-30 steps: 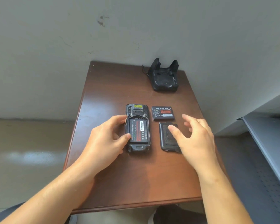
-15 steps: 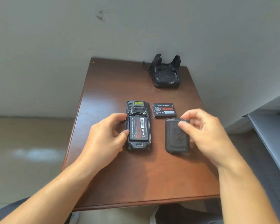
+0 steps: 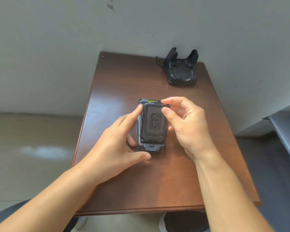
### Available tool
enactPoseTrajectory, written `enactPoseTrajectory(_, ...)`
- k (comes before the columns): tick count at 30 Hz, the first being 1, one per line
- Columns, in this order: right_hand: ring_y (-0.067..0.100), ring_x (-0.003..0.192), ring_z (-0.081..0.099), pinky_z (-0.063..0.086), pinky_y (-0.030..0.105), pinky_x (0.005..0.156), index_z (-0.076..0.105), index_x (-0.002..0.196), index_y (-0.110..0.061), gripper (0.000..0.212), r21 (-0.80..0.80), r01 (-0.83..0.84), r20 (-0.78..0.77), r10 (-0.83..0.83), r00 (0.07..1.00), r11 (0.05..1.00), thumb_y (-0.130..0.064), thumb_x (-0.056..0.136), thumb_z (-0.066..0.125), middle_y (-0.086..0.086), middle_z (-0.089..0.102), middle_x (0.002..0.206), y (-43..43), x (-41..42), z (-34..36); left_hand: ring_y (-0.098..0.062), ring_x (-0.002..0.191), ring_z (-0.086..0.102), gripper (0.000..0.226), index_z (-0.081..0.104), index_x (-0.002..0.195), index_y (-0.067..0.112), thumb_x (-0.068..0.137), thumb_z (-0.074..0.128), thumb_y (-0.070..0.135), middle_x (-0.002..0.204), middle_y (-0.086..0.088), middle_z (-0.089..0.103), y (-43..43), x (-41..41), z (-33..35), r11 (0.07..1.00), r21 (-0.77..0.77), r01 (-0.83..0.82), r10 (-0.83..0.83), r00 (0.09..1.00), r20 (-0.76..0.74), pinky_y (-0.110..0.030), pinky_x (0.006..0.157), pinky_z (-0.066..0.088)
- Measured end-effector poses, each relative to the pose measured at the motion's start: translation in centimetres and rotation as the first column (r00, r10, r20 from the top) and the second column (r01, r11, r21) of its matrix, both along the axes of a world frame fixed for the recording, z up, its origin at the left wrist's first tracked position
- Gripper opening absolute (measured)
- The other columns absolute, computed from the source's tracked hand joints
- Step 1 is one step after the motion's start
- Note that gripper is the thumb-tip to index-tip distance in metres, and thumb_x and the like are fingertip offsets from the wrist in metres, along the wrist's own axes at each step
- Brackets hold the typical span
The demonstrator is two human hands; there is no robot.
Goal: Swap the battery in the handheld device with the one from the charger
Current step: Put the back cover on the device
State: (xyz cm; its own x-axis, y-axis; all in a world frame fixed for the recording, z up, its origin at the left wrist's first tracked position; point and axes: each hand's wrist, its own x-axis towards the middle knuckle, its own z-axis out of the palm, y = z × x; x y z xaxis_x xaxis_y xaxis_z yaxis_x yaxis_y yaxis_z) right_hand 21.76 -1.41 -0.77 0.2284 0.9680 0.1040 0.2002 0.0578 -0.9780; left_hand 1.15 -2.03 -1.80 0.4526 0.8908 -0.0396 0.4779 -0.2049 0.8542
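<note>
The black handheld device (image 3: 151, 147) lies face down at the middle of the brown table (image 3: 124, 77). Its textured back cover (image 3: 155, 123) rests over the battery bay, slightly askew. My right hand (image 3: 187, 126) pinches the cover's top right corner between thumb and fingers. My left hand (image 3: 117, 144) grips the device's left side, with the index finger touching the cover's top left corner and the thumb at the device's lower end. The battery inside the device is hidden under the cover. The loose battery is hidden behind my right hand. The black charger cradle (image 3: 182, 72) stands empty at the table's far right.
A grey wall runs behind the table. A grey shelf edge (image 3: 286, 131) juts in at the right. The floor lies to the left, and the table's front edge is close to my body.
My right hand lifted the back cover from the table and carried it left onto the device. My left hand stayed on the device's left side. The camera moved closer.
</note>
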Motion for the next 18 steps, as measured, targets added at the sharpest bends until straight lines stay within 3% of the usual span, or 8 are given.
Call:
enactPoseTrajectory(2, 0.007, 0.069, 0.062, 0.048, 0.020, 0.051, 0.071, 0.107, -0.010, 0.015, -0.024, -0.010, 0.007, 0.010, 1.000, 1.000, -0.003, 0.094, 0.069, 0.014, 0.075, 0.090, 0.0, -0.1, -0.3, -0.012, 0.072, 0.066, 0.126, 0.008, 0.149, 0.065, 0.066, 0.092, 0.024, 0.121, 0.024, 0.047, -0.1, -0.1, 0.0, 1.000, -0.010, 0.020, -0.020, 1.000, 0.013, -0.009, 0.076, 0.052)
enactPoseTrajectory(6, 0.011, 0.077, 0.067, 0.050, 0.023, 0.058, 0.070, 0.107, -0.016, 0.015, -0.026, -0.035, 0.101, 0.038, 0.994, 0.999, -0.008, 0.095, 0.069, 0.011, 0.076, 0.094, -0.1, -0.1, -0.9, -0.015, 0.079, 0.062, 0.126, 0.003, 0.149, 0.066, 0.069, 0.090, 0.021, 0.163, 0.017, 0.019, -0.1, -0.1, -0.1, 0.998, 0.036, 0.048, -0.047, 0.998, -0.029, -0.022, 0.079, 0.059)
enactPoseTrajectory(12, 0.009, 0.085, 0.068, 0.052, 0.022, 0.081, 0.072, 0.107, -0.023, 0.015, -0.030, 0.003, 0.346, 0.007, 0.938, 1.000, -0.017, 0.093, 0.071, -0.013, 0.073, 0.094, -0.2, 0.1, -1.2, -0.015, 0.080, 0.061, 0.116, 0.010, 0.149, 0.065, 0.074, 0.087, 0.020, 0.166, 0.015, 0.017, 0.1, -0.1, -0.4, 0.996, 0.076, 0.046, -0.040, 0.996, -0.074, -0.022, 0.080, 0.058)
enactPoseTrajectory(18, 0.011, 0.077, 0.057, 0.043, 0.015, 0.077, 0.074, 0.111, -0.030, 0.024, -0.015, 0.035, 0.510, -0.022, 0.860, 0.999, -0.022, 0.089, 0.076, -0.006, 0.057, 0.101, -0.1, 0.0, -2.0, -0.011, 0.076, 0.061, 0.098, 0.031, 0.147, 0.060, 0.075, 0.087, 0.025, 0.166, 0.017, 0.017, 0.4, -0.2, -1.0, 0.993, 0.101, 0.064, -0.054, 0.993, -0.103, -0.022, 0.080, 0.058)
